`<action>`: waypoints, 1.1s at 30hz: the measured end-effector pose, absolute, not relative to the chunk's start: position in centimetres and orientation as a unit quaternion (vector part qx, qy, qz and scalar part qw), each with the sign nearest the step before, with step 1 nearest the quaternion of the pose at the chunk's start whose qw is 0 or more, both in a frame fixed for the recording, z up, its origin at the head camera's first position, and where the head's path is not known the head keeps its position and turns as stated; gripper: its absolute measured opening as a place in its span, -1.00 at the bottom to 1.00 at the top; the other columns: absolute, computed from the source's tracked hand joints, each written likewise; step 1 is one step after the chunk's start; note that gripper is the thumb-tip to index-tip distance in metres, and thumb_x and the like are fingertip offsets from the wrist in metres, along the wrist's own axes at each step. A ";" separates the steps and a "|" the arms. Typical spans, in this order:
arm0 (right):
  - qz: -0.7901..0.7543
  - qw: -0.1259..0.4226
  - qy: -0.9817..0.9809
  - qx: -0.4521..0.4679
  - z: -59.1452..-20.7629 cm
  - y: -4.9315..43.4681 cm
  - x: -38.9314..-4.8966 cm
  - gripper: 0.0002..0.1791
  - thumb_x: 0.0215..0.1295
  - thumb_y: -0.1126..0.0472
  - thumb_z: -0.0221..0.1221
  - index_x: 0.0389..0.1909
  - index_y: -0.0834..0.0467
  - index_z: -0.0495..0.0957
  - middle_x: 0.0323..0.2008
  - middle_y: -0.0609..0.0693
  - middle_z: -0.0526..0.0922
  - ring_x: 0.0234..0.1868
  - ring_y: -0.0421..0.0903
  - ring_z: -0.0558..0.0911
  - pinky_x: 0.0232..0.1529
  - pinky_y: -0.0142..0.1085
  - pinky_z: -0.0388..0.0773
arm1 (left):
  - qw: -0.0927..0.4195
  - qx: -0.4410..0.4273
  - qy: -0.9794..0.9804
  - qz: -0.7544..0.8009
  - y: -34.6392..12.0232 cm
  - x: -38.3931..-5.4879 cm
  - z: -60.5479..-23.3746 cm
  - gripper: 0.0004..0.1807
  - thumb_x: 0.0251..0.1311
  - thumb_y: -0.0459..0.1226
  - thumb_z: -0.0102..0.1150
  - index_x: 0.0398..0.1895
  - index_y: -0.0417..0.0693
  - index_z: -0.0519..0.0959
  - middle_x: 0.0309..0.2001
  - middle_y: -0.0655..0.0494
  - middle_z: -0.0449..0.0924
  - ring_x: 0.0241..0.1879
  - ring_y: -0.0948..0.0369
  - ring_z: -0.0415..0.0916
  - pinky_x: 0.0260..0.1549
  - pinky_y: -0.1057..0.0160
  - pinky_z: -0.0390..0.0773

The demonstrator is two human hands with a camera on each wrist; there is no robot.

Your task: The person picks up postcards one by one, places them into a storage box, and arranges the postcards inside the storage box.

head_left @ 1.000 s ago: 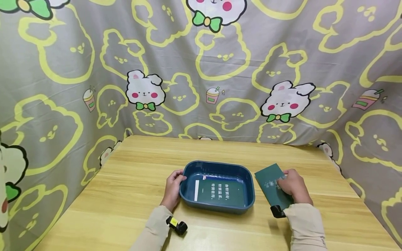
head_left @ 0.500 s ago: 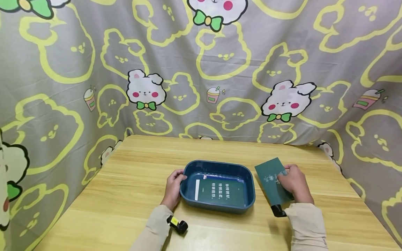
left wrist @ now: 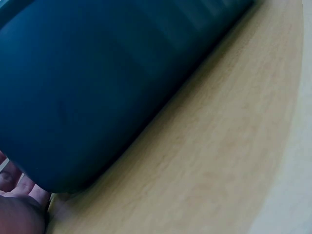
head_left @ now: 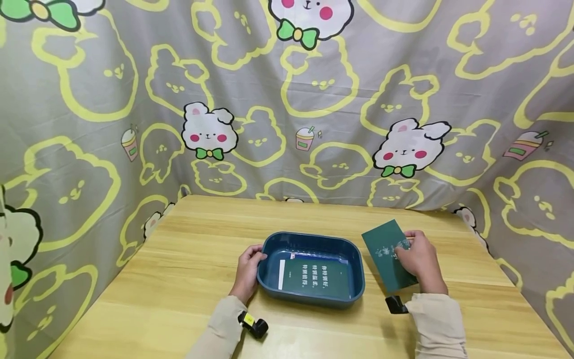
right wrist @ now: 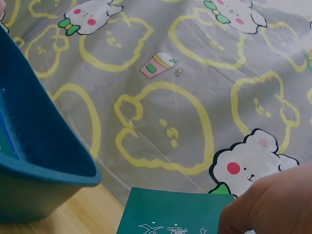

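Note:
A dark blue plastic tub [head_left: 309, 301] sits on the wooden table. My left hand [head_left: 245, 271] grips its left end, thumb over the rim and fingers along the outside wall. Inside the tub lies a dark green card [head_left: 316, 281] with white lettering and a white strip, overlapping something blue [head_left: 329, 257]. To the right of the tub, my right hand [head_left: 421, 262] pinches a dark green card [head_left: 381, 239] with a fine white print, thumb on its face. The card tilts above the table. In the right wrist view its top edge shows beside the thumb [right wrist: 265, 202].
The light wooden table [head_left: 215, 224] runs back to a grey curtain [head_left: 264, 89] with yellow outlines and cartoon rabbits, which also closes in both sides. A black wrist camera [head_left: 253, 325] is on the left sleeve and another [head_left: 396, 304] on the right.
The card in my right hand has risen slightly and turned its face more toward the head camera. My left hand and the tub have stayed in place.

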State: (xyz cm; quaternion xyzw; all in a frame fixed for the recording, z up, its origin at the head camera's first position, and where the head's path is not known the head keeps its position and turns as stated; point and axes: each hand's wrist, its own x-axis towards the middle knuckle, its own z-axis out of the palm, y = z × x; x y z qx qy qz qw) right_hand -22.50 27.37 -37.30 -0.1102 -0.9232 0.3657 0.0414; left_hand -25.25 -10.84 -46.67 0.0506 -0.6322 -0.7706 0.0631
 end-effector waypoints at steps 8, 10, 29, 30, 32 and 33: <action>0.367 0.063 -0.922 -0.104 -36.8 26.9 -22.3 -0.43 0.20 0.26 0.11 0.19 0.43 0.22 -0.02 0.42 0.45 -0.11 0.25 0.47 -0.27 0.00 0.52 | 0.061 0.054 -0.637 -0.767 -10.7 -25.3 -46.9 -0.69 0.11 -0.48 0.03 -0.07 -0.49 0.49 -0.20 -0.04 0.48 -0.25 0.21 0.42 -0.26 0.37 0.48; 0.369 0.069 -0.922 -0.099 -36.6 26.6 -22.2 -0.42 0.19 0.26 0.12 0.19 0.42 0.23 -0.03 0.41 0.47 -0.12 0.24 0.48 -0.28 0.00 0.53 | 0.058 0.053 -0.636 -0.768 -10.7 -25.2 -46.9 -0.69 0.12 -0.47 0.03 -0.06 -0.48 0.49 -0.18 -0.05 0.49 -0.24 0.22 0.42 -0.25 0.37 0.48; 0.375 0.126 -0.916 -0.063 -36.0 23.3 -22.2 -0.46 0.17 0.27 0.14 0.16 0.41 0.33 -0.05 0.37 0.50 -0.13 0.23 0.50 -0.17 0.06 0.51 | 0.070 0.042 -0.641 -0.763 -10.7 -25.2 -46.7 -0.70 0.10 -0.48 0.03 -0.09 -0.49 0.49 -0.22 -0.03 0.48 -0.26 0.21 0.41 -0.28 0.37 0.47; 0.376 0.125 -0.916 -0.060 -36.0 23.2 -22.3 -0.46 0.17 0.27 0.14 0.15 0.41 0.32 -0.05 0.37 0.50 -0.13 0.23 0.50 -0.17 0.06 0.51 | 0.070 0.046 -0.641 -0.763 -10.7 -25.2 -46.7 -0.70 0.10 -0.48 0.03 -0.09 -0.48 0.49 -0.22 -0.02 0.48 -0.26 0.21 0.41 -0.27 0.38 0.47; 0.380 0.122 -0.915 -0.056 -36.0 22.9 -22.4 -0.46 0.17 0.28 0.14 0.16 0.41 0.32 -0.05 0.37 0.50 -0.13 0.23 0.49 -0.17 0.06 0.51 | 0.071 0.048 -0.639 -0.765 -10.8 -25.3 -46.7 -0.70 0.10 -0.48 0.03 -0.09 -0.49 0.49 -0.22 -0.02 0.48 -0.26 0.22 0.41 -0.27 0.38 0.47; 0.381 0.121 -0.915 -0.054 -35.9 22.7 -22.4 -0.46 0.17 0.28 0.14 0.16 0.41 0.32 -0.06 0.37 0.50 -0.14 0.22 0.50 -0.17 0.05 0.52 | 0.072 0.048 -0.638 -0.765 -10.8 -25.3 -46.8 -0.70 0.10 -0.48 0.03 -0.08 -0.49 0.49 -0.22 -0.02 0.48 -0.26 0.22 0.41 -0.28 0.38 0.47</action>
